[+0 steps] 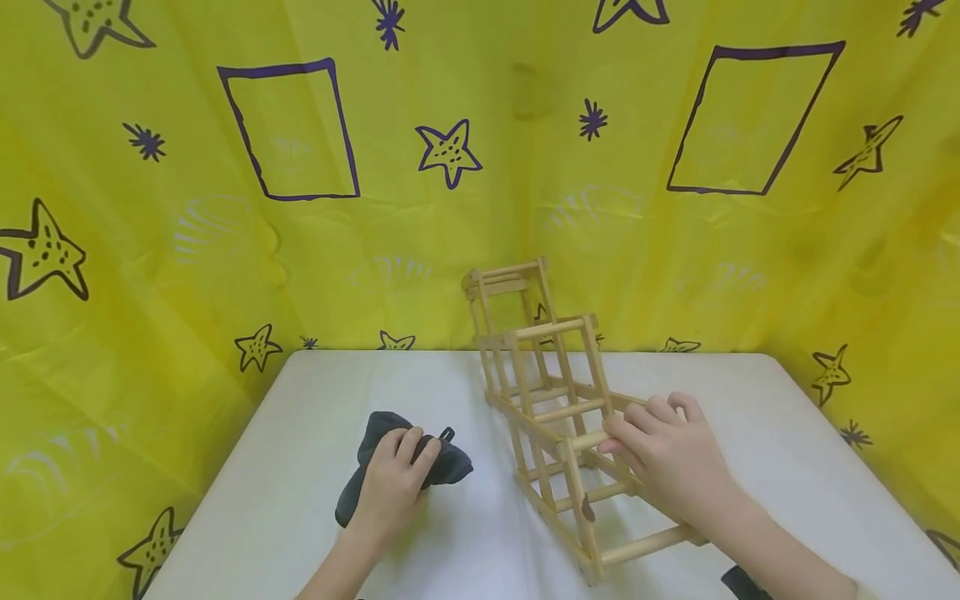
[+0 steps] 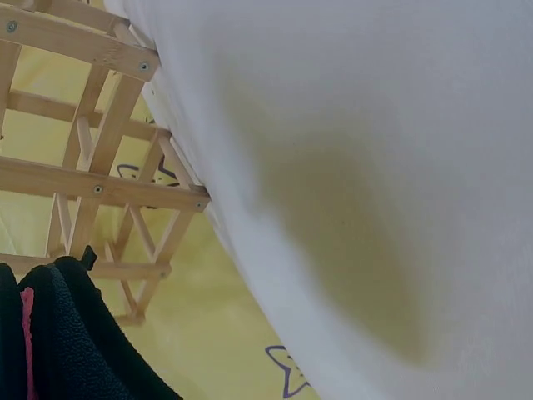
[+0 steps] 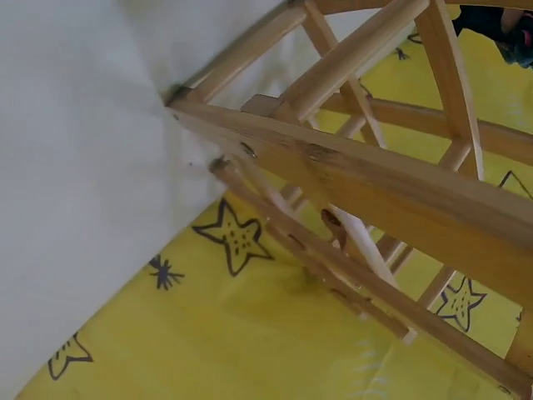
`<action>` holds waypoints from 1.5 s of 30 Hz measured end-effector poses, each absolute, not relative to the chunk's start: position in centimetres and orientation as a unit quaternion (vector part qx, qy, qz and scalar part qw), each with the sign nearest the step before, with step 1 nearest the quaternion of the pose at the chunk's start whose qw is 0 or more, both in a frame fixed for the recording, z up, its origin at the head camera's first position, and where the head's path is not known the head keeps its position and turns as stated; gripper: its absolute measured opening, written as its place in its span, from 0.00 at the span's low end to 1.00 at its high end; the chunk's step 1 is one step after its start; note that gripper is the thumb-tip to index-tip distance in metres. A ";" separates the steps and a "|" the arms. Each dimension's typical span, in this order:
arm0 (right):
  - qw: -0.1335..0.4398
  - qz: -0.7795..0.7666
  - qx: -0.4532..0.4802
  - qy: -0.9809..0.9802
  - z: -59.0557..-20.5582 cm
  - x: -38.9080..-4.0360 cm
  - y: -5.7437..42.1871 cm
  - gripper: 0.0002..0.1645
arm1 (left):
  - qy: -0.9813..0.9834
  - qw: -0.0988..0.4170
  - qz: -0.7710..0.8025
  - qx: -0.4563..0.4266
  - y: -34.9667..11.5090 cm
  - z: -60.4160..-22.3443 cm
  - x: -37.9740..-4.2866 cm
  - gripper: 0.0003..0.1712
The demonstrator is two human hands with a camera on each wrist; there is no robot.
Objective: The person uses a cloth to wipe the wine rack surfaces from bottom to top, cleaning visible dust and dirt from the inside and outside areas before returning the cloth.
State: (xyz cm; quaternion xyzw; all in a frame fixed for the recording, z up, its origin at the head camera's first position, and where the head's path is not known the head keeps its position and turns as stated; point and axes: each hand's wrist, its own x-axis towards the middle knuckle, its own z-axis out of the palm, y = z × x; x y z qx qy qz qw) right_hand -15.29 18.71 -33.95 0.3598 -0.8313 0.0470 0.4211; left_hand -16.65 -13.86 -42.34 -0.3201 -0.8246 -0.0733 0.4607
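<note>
A stepped wooden rack (image 1: 540,429) of slats and round rungs stands on the white table, running from near the front toward the back. My right hand (image 1: 675,458) grips the rack's upper rung on its near right side. To the left of the rack, my left hand (image 1: 401,475) holds a dark, soft fabric item (image 1: 450,467) with a small loop, bunched under its fingers. In the left wrist view this fabric item (image 2: 79,333) shows a fleecy surface and a pink strip, and a shadow falls on the table beside it. The right wrist view shows the rack's slats (image 3: 358,175) close up.
Another dark object (image 1: 742,582) lies at the front right, partly hidden by my right forearm. The white table (image 1: 262,467) ends at the back against a yellow curtain (image 1: 510,200) printed with stars and frames, which also hangs along both sides.
</note>
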 end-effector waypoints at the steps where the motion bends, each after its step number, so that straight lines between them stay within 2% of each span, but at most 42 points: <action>1: 0.421 0.046 0.360 -0.831 -34.0 -15.2 18.3 0.27 | -0.824 0.463 -0.073 -0.318 -13.9 -42.3 -16.7 0.31; 7: 0.437 0.037 0.362 -0.823 -34.0 -14.9 15.9 0.27 | -0.822 0.474 -0.075 -0.307 -14.3 -42.2 -16.7 0.37; 17: 0.474 0.037 0.351 -0.807 -33.8 -15.5 12.2 0.28 | -0.822 0.485 -0.069 -0.291 -14.9 -41.8 -16.9 0.36; 22: 0.455 0.061 0.352 -0.816 -33.8 -15.7 11.5 0.30 | -0.824 0.484 -0.068 -0.287 -15.3 -41.7 -16.9 0.36; 26: 0.410 0.091 0.387 -0.821 -33.4 -16.2 12.2 0.30 | -0.825 0.483 -0.073 -0.284 -15.5 -41.6 -16.8 0.36; 30: 0.381 0.133 0.483 -0.777 -32.3 -18.5 14.4 0.27 | -0.828 0.480 -0.072 -0.281 -15.8 -41.7 -16.7 0.36; 33: 0.404 0.152 0.554 -0.712 -31.7 -21.5 16.6 0.25 | -0.831 0.478 -0.074 -0.276 -16.0 -41.8 -16.6 0.36; 36: 0.429 0.139 0.585 -0.674 -31.9 -24.5 18.4 0.22 | -0.832 0.477 -0.076 -0.274 -16.2 -41.8 -16.6 0.37; 40: 0.401 0.073 0.616 -0.674 -33.2 -26.9 19.9 0.23 | -0.830 0.478 -0.075 -0.276 -16.3 -42.0 -16.7 0.36; 45: 0.348 0.005 0.654 -0.672 -34.9 -28.1 20.6 0.26 | -0.829 0.482 -0.079 -0.274 -16.3 -42.2 -16.8 0.35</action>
